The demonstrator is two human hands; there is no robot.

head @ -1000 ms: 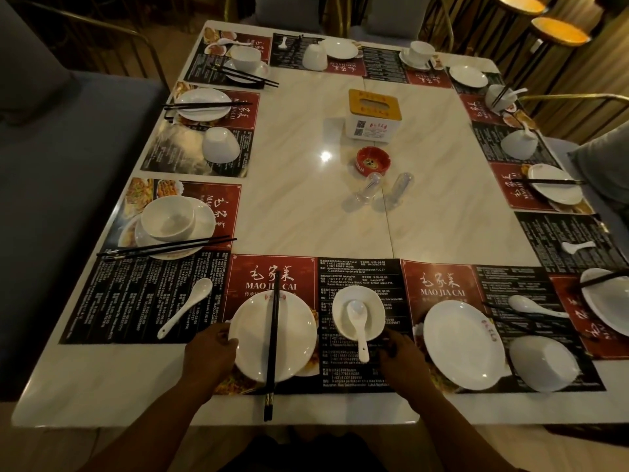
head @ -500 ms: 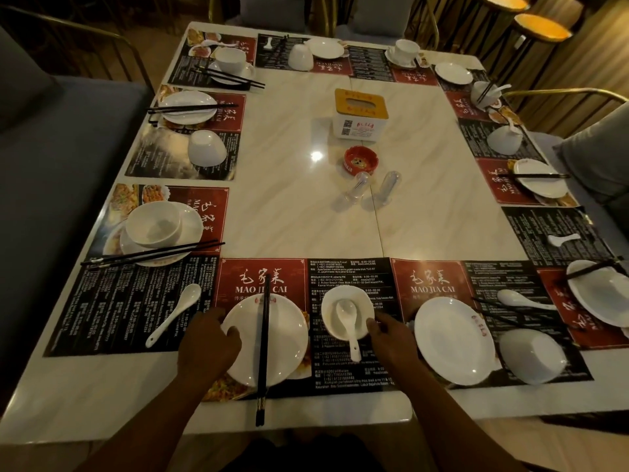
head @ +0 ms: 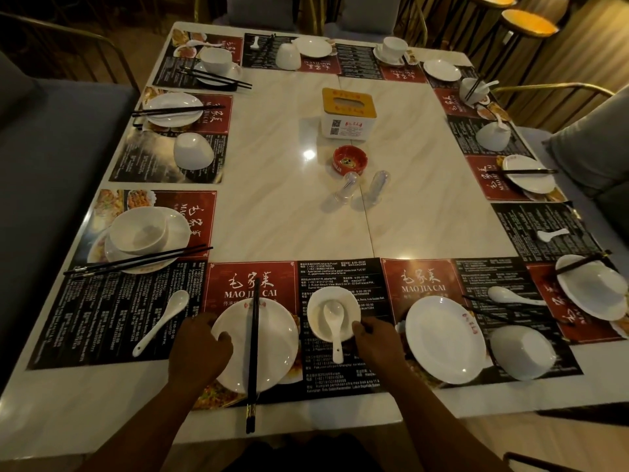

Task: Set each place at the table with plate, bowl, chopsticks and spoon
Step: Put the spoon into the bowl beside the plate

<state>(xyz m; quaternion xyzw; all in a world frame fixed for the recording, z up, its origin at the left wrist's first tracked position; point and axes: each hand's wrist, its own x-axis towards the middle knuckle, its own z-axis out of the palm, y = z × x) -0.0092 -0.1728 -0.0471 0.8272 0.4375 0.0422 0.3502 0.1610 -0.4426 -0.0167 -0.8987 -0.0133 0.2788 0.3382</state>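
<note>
A white plate [head: 272,338] lies on the near placemat with black chopsticks [head: 252,352] laid across it, their ends past the table edge. My left hand [head: 199,345] grips the plate's left rim. To the right sits a small white bowl [head: 318,304] with a white spoon [head: 335,327] resting in it. My right hand [head: 374,342] holds the bowl's right rim with curled fingers. Further right lie another plate [head: 444,338], an overturned bowl [head: 522,352] and a spoon [head: 507,296].
A tissue box [head: 347,114], a red ashtray [head: 349,158] and two clear shakers [head: 362,187] stand mid-table. Other settings with plates, bowls and chopsticks ring the marble table [head: 289,216]. A loose spoon [head: 160,321] lies at the near left. Grey seats flank both sides.
Both hands have moved forward: the left onto the plate's rim, the right up to the bowl's rim. The camera has come slightly closer to the table.
</note>
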